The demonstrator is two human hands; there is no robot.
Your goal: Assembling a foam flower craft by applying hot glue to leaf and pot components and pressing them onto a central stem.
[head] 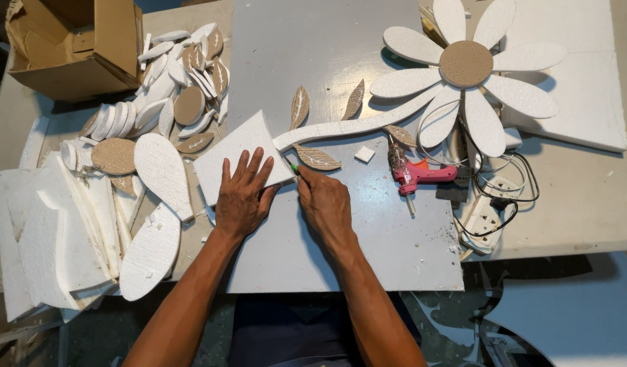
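A large white foam daisy with a brown cardboard centre lies toward the tabletop's far right corner, with brown cardboard leaves along its curved stem. A pink glue gun rests beside a white power strip near the right edge. Loose foam petals and cardboard discs crowd the left side, below an open cardboard box at the far left corner.

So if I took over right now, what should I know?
Left hand: flat on the white foam square, pinning it to the grey board.
Right hand: grips a green-tipped tool at the square's right edge.
Done: foam flower has stem and leaves.
Nearby: pink glue gun on its right, loose petals on its left.
Left: the square looks whole.
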